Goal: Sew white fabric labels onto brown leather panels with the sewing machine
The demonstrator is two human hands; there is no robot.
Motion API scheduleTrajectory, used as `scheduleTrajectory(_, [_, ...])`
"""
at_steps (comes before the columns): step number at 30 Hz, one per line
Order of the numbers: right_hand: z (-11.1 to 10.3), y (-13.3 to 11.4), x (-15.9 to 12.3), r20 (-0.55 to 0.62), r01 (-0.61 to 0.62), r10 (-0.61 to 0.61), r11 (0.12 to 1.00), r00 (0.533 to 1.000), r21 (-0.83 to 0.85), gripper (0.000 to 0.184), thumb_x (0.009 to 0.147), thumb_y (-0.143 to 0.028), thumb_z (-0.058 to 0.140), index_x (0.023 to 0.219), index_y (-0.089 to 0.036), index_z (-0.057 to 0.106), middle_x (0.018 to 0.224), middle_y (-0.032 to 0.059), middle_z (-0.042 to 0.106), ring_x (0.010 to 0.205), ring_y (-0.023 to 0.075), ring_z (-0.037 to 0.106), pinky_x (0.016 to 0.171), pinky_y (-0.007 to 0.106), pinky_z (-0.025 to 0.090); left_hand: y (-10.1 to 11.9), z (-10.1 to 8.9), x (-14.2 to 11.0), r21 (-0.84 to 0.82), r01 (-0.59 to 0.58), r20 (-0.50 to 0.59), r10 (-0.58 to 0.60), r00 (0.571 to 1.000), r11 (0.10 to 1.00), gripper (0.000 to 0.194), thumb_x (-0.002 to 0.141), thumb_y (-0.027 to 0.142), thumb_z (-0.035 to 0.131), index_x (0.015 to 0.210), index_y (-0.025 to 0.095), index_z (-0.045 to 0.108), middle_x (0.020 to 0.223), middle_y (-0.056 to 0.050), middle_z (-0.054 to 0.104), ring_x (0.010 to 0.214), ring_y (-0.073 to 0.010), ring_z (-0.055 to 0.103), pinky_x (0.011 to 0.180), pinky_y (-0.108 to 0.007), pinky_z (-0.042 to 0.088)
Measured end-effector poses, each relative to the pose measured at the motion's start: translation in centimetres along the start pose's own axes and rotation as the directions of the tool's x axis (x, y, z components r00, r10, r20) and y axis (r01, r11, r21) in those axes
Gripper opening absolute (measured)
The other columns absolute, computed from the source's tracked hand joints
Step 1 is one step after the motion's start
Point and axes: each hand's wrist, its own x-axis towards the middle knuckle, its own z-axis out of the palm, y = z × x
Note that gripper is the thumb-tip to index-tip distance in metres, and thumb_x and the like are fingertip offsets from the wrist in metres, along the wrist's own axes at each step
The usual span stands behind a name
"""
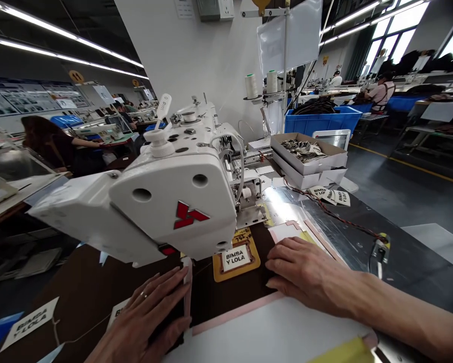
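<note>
A white sewing machine [166, 201] with a red emblem fills the middle of the view. Below its head, a yellow frame [218, 275] surrounds a cream label [236, 257] reading "BIMBA Y LOLA" on dark brown fabric [226, 297]. My left hand [150, 312] lies flat left of the frame, fingers stretched over the fabric by a pale pink-edged strip [187, 287]. On the frame's right, my right hand [305, 267] rests with extended fingers on the fabric and the edge of a white template sheet [271, 327]. Another label [116, 312] is partly hidden behind my left hand.
Beyond the right hand, cardboard boxes [309, 169] hold many labels, with loose labels [330, 195] beside them. A twisted cable [339, 217] crosses the tabletop. Thread cones [251, 86] stand behind the machine. Another label [31, 322] lies far left. People work at other stations.
</note>
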Motion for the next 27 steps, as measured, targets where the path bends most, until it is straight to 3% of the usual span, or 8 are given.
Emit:
scheduleTrajectory(3, [-0.1, 0.3, -0.9, 0.011, -0.023, 0.023, 1.000, 1.000, -0.016, 0.025, 0.109, -0.037, 0.058, 0.121, -0.019, 0.070, 0.123, 0.0095, 0.070, 0.110, 0.0263, 0.066, 0.095, 0.045, 0.054, 1.0, 0.0, 0.9, -0.002, -0.014, 0.003, 0.014, 1.000, 1.000, 0.058, 0.104, 0.057, 0.056, 0.156, 0.031, 0.051, 0.160, -0.001, 0.052, 0.146, -0.0255, 0.053, 0.119, -0.039, 0.050])
scheduleTrajectory(7, [0.1, 0.6, -1.0, 0.074, -0.061, 0.060, 0.998, 0.996, 0.015, 0.026, 0.108, -0.040, 0.061, 0.124, -0.021, 0.069, 0.138, 0.0093, 0.064, 0.123, 0.0274, 0.060, 0.103, 0.045, 0.050, 1.7, 0.5, 2.7, -0.001, -0.110, -0.048, 0.110, 0.993, 0.994, 0.058, 0.096, 0.063, 0.068, 0.144, 0.032, 0.063, 0.147, 0.001, 0.064, 0.130, -0.0265, 0.065, 0.103, -0.038, 0.061])
scheduleTrajectory(10, [0.6, 0.8, -0.3, 0.076, -0.062, 0.060, 0.998, 0.995, 0.030, 0.017, 0.109, -0.033, 0.058, 0.114, -0.022, 0.070, 0.128, 0.0071, 0.066, 0.113, 0.0243, 0.061, 0.098, 0.042, 0.050, 1.9, 0.9, 4.0, -0.089, -0.051, -0.047, 0.047, 0.998, 0.995, 0.036, 0.099, 0.056, 0.067, 0.126, 0.033, 0.072, 0.133, 0.000, 0.071, 0.123, -0.0241, 0.067, 0.099, -0.034, 0.061])
scheduleTrajectory(13, [0.9, 0.9, 0.3, 0.064, -0.043, 0.042, 0.999, 0.997, 0.003, 0.021, 0.112, -0.027, 0.049, 0.104, -0.020, 0.068, 0.116, 0.0064, 0.068, 0.101, 0.0218, 0.059, 0.090, 0.040, 0.049, 2.0, 0.7, 5.0, -0.220, 0.003, -0.004, -0.004, 1.000, 0.975, 0.021, 0.107, 0.043, 0.057, 0.114, 0.030, 0.072, 0.122, -0.001, 0.072, 0.117, -0.0204, 0.066, 0.099, -0.031, 0.056])
scheduleTrajectory(18, [0.6, 0.0, 0.2, 0.008, 0.023, -0.024, 0.998, 1.000, 0.066, 0.022, 0.112, -0.023, 0.047, 0.100, -0.018, 0.064, 0.104, 0.0058, 0.068, 0.095, 0.0192, 0.058, 0.089, 0.036, 0.047, 2.5, -0.9, 5.8, -0.299, -0.122, -0.077, 0.104, 0.992, 0.946, 0.009, 0.105, 0.030, 0.059, 0.109, 0.025, 0.066, 0.121, 0.000, 0.071, 0.122, -0.0141, 0.062, 0.113, -0.021, 0.043])
scheduleTrajectory(23, [0.9, -1.9, -0.2, 0.027, 0.126, -0.128, 0.989, 0.991, 0.078, 0.021, 0.111, -0.020, 0.049, 0.095, -0.018, 0.062, 0.101, 0.0041, 0.069, 0.091, 0.0176, 0.059, 0.088, 0.035, 0.049, 3.0, -1.6, 4.4, -0.304, -0.236, -0.131, 0.205, 0.970, 0.923, 0.008, 0.103, 0.021, 0.059, 0.108, 0.023, 0.065, 0.117, -0.001, 0.072, 0.125, -0.0124, 0.062, 0.120, -0.020, 0.038])
scheduleTrajectory(27, [1.6, -2.8, -0.1, -0.025, 0.167, -0.166, 0.982, 0.986, 0.085, 0.015, 0.109, -0.026, 0.055, 0.102, -0.019, 0.065, 0.109, 0.0050, 0.071, 0.097, 0.0181, 0.063, 0.093, 0.035, 0.051, 1.8, -1.3, 0.9, -0.253, -0.102, -0.131, 0.070, 0.989, 0.962, 0.016, 0.101, 0.020, 0.055, 0.103, 0.026, 0.070, 0.124, 0.001, 0.073, 0.130, -0.0159, 0.061, 0.114, -0.025, 0.045])
